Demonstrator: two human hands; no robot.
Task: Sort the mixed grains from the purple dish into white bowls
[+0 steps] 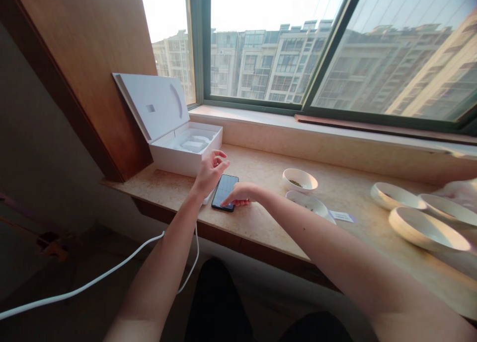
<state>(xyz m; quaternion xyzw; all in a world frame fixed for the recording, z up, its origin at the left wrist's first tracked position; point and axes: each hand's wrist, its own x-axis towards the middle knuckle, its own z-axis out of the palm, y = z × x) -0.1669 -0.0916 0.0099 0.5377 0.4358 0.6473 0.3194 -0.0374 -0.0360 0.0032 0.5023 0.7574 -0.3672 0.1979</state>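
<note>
A dark smartphone with its screen lit lies near the front edge of the stone counter. The thumb of my right hand rests over the lower screen, its other fingers curled at the phone's right edge. Just left of the phone, my left hand hovers with fingers loosely bent and apart, holding nothing. Behind it stands an open white box, its lid tilted back and a moulded insert inside. Part of a small white object shows between my left wrist and the phone; my arm hides the rest.
To the right are a small white bowl with greenish bits and another bowl partly behind my right arm. A label card lies beside it. Several pale bowls stand farther right. A white cable hangs at left. Windows line the back.
</note>
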